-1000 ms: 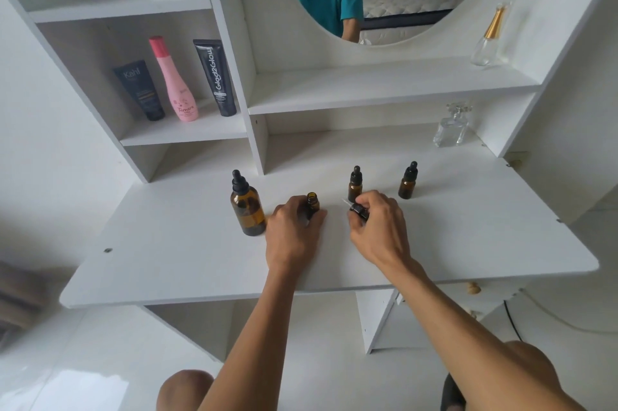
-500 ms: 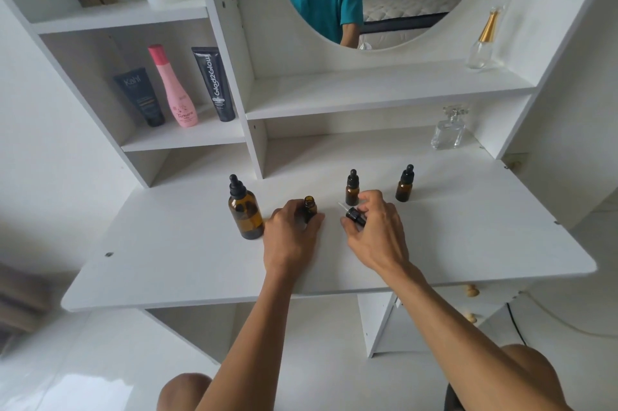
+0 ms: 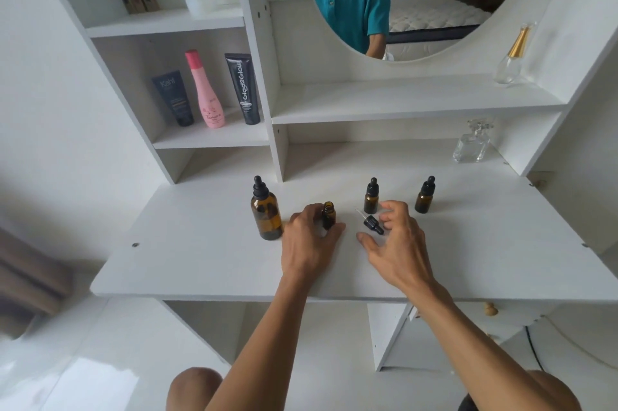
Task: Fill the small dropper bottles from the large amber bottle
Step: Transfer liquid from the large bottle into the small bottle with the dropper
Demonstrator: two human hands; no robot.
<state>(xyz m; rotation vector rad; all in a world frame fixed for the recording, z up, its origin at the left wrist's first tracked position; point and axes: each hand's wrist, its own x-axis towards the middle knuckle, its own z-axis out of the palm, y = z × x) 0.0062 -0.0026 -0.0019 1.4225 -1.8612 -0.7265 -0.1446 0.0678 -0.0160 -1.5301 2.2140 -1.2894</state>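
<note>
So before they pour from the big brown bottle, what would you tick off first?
1. Small bottle open: ok. The open small bottle has no cap.
2. Small bottle steadied: ok. The left hand grips it upright on the desk.
3. Removed dropper out of the way: ok. The dropper cap lies on the desk, at the fingers of the right hand, which look spread, not gripping it.
4. Large amber bottle opened: not ok. Its dropper cap is on.
5. Enough liquid in it: cannot tell.
6. Other two small bottles ready: not ok, both capped.
</note>
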